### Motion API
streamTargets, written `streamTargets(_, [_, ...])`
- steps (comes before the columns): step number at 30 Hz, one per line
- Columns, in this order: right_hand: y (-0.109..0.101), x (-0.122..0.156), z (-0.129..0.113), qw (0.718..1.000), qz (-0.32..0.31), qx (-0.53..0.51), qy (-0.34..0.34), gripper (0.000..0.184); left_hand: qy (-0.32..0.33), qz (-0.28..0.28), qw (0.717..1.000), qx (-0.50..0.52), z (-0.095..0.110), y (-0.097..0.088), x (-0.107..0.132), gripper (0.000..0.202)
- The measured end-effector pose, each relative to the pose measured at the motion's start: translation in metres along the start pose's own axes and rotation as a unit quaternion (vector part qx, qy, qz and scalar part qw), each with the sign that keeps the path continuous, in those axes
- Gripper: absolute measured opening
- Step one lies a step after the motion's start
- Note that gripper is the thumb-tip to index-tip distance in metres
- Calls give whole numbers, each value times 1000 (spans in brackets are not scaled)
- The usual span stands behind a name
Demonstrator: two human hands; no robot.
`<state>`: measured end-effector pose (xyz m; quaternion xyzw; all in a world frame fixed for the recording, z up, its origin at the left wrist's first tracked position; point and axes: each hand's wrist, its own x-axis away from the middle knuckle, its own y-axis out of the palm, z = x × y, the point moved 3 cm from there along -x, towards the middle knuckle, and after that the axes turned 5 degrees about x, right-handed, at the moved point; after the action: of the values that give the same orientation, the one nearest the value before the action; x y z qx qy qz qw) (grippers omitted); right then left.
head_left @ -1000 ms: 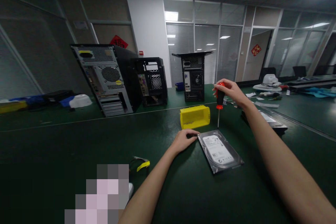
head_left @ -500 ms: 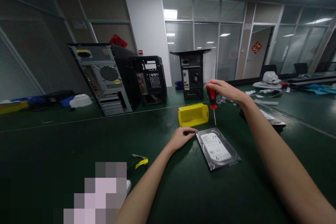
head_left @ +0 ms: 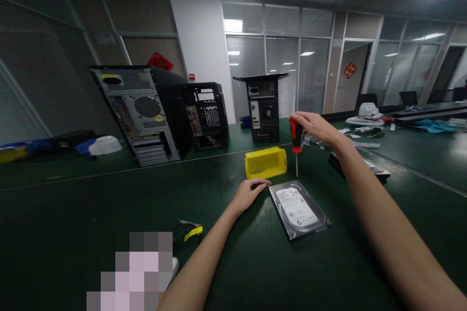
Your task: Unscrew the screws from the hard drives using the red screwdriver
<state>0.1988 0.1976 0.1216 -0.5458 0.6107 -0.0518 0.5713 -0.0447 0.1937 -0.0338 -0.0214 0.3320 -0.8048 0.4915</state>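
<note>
A silver hard drive (head_left: 299, 209) lies flat on the dark green table (head_left: 109, 214), label up. My left hand (head_left: 248, 193) rests on the table with its fingertips curled against the drive's near-left corner. My right hand (head_left: 314, 127) is closed round the handle of a red and black screwdriver (head_left: 296, 142), held upright with its tip pointing down just above the drive's far edge. A yellow plastic bin (head_left: 265, 163) lies on its side right behind the drive, between both hands.
Three computer cases (head_left: 144, 112) (head_left: 207, 114) (head_left: 263, 107) stand along the far side of the table. A flat dark device (head_left: 365, 167) lies to the right. A yellow-black item (head_left: 189, 231) lies near my left forearm. Clutter covers the desks at far right.
My right hand with the screwdriver has drifted left and slightly down, nearer the drive's far edge. My left hand has stayed at the drive's corner. The view has shifted a little.
</note>
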Motion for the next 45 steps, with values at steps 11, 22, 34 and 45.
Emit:
streamTargets(11, [-15, 2, -2, 998, 32, 51, 2, 42, -12, 6, 1000, 20, -1, 0, -2, 40])
streamTargets(22, [-1, -2, 1, 985, 82, 152, 18, 39, -9, 2, 1000, -18, 7, 3, -1, 39])
streamTargets(34, [-3, 1, -4, 986, -6, 162, 34, 43, -12, -4, 999, -29, 9, 5, 0, 40])
streamTargets(45, [-1, 1, 2, 1000, -16, 14, 3, 34, -16, -13, 1000, -4, 13, 4, 0, 39])
